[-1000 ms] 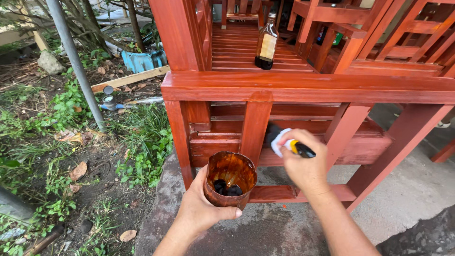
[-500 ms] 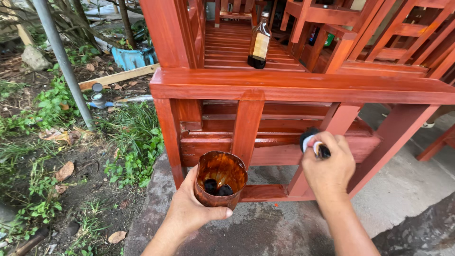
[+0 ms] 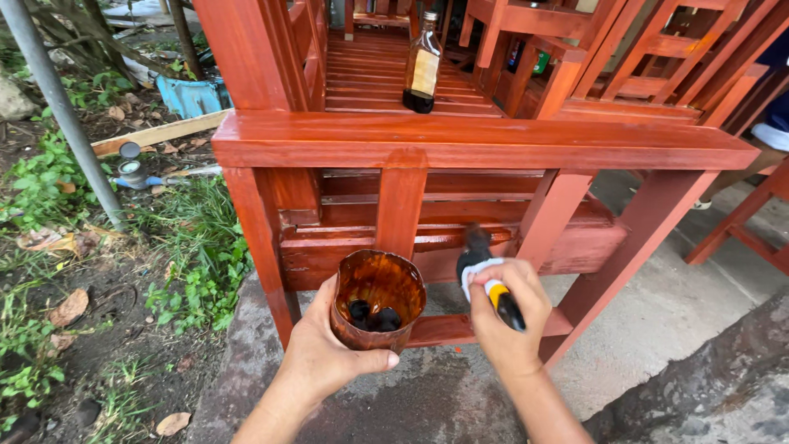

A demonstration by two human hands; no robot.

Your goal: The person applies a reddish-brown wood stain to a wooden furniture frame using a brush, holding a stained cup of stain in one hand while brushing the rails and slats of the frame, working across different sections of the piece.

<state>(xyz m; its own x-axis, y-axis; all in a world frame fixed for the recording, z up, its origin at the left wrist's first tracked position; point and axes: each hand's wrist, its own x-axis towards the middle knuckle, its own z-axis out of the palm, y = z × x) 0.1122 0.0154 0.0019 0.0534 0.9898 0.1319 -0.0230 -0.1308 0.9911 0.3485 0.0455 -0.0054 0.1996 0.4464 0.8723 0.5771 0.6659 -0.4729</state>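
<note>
My left hand (image 3: 333, 355) grips a stained brown cup (image 3: 377, 300) with dark liquid at its bottom, held low in front of a red-brown wooden bench (image 3: 477, 141). My right hand (image 3: 503, 316) is closed on a paintbrush (image 3: 485, 275) with a yellow and black handle and a white wrap. Its dark bristles point up at the bench's lower rail (image 3: 460, 240), just right of the cup. A short upright post (image 3: 400, 205) of the bench stands right behind the cup.
A dark glass bottle (image 3: 423, 66) stands on the bench's slatted seat. More red wooden furniture (image 3: 657, 57) is stacked behind. Grass, dry leaves and a grey metal pole (image 3: 62, 115) lie to the left. Grey concrete (image 3: 657, 329) spreads under the bench.
My right hand has moved left and down with the brush, from the right diagonal brace to the lower rail next to the cup. The view shifted slightly.
</note>
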